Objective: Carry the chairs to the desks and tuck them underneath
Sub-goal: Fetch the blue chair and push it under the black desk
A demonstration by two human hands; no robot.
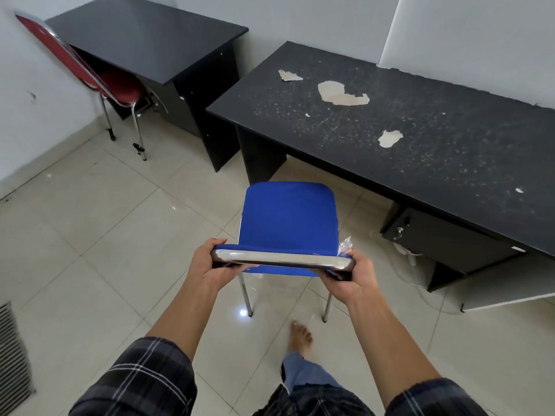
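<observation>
A blue chair (288,217) with chrome legs is in front of me, its seat pointing toward the long black desk (420,139). My left hand (207,265) grips the left end of the chrome top rail of its backrest. My right hand (348,277) grips the right end of the same rail. The chair's front edge is a short way from the desk's left leg panel. A red chair (117,85) stands at the far left, its seat partly under the smaller black desk (150,37).
The long desk's top has peeled patches and a drawer unit (435,238) under its right side, with a white cable on the floor beside it. A wall bounds the left. A floor vent (13,355) sits at lower left. My bare foot (300,334) is behind the chair.
</observation>
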